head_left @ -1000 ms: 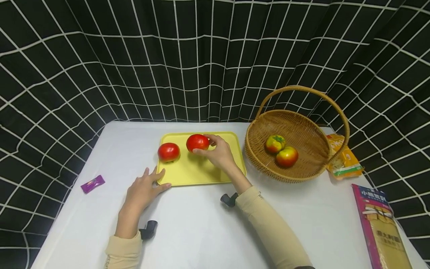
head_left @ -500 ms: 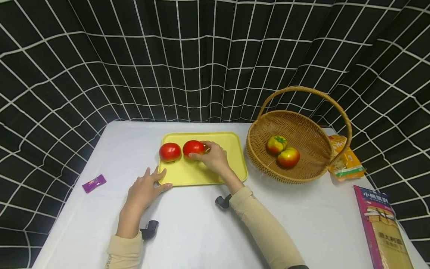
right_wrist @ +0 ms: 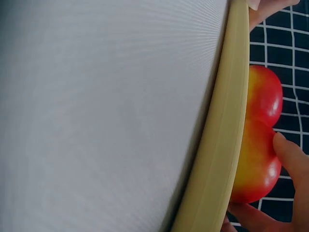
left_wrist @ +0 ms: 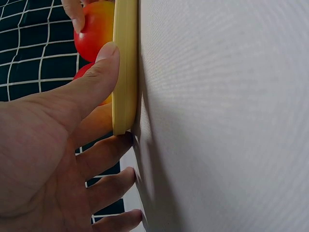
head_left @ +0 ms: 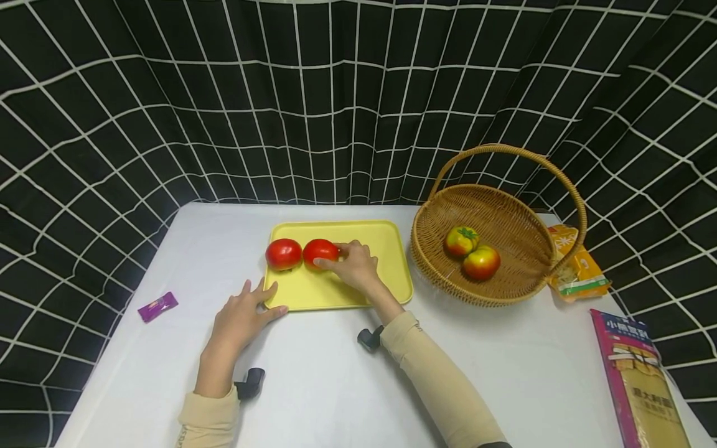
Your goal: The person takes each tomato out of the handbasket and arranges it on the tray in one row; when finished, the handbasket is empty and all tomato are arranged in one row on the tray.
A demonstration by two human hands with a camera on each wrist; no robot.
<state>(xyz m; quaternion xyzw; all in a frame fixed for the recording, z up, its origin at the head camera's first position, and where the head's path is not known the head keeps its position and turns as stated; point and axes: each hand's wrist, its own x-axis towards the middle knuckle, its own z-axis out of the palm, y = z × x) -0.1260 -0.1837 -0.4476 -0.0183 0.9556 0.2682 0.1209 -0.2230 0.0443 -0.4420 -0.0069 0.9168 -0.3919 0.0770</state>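
Observation:
Two red tomatoes with yellow undersides sit side by side on a yellow tray [head_left: 330, 295]. The left tomato [head_left: 283, 254] stands by the tray's left edge. My right hand [head_left: 356, 267] holds the other tomato [head_left: 320, 252] from its right side, thumb in front and fingers behind; in the right wrist view this tomato [right_wrist: 256, 164] touches its neighbour [right_wrist: 264, 94]. My left hand [head_left: 238, 315] rests at the tray's front left corner, fingers spread. Its thumb [left_wrist: 104, 67] lies against the tray's front rim in the left wrist view.
Right of the tray stands a wicker basket [head_left: 431, 264] with a tall handle, two yellow-red tomatoes [head_left: 472, 252] inside. An orange packet [head_left: 579, 264] lies beside it, a long pasta packet [head_left: 641, 379] nearer. A small purple wrapper [head_left: 158, 307] lies far left; a black gridded curtain [head_left: 358, 112] surrounds the table.
My right hand has brought its tomato left and down onto the tray, against the left tomato. My left hand has stayed at the tray's corner.

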